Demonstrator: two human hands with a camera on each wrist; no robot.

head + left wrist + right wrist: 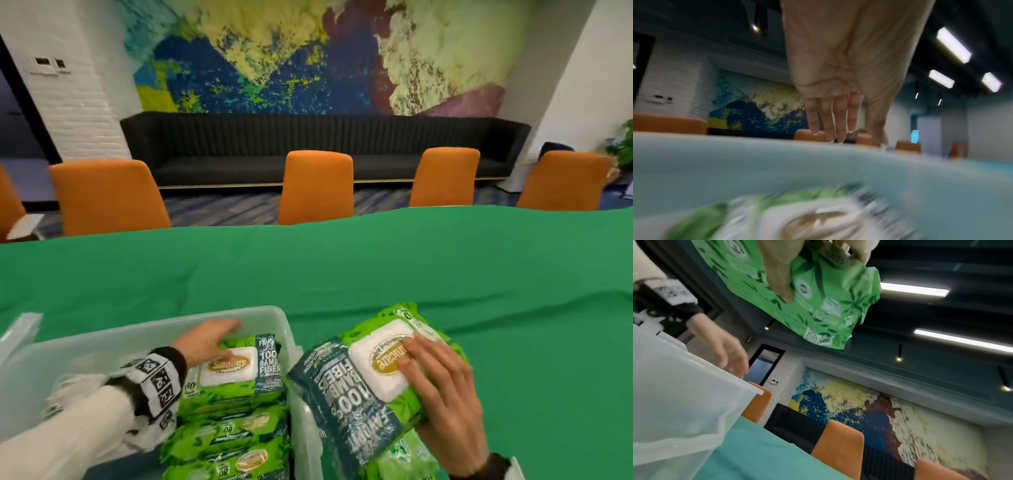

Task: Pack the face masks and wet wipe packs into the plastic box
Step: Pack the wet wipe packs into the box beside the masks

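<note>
Right hand [442, 383] grip pinching 1 wet wipe pack [373, 377], tilted right of plastic box [239, 317] for loading; left hand [205, 339] grip spread, steadying packed stack [236, 377] inside.

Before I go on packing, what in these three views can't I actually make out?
- Face masks: head view, the left sleeve hides the translucent plastic box's left side; only blurred white there.
- Number of green wet wipe packs in the box: bottom edge cuts off the row.
- Left wrist view: pack print is motion-blurred.
- Right hand's grip on the held green pack: right wrist view crops it.
</note>
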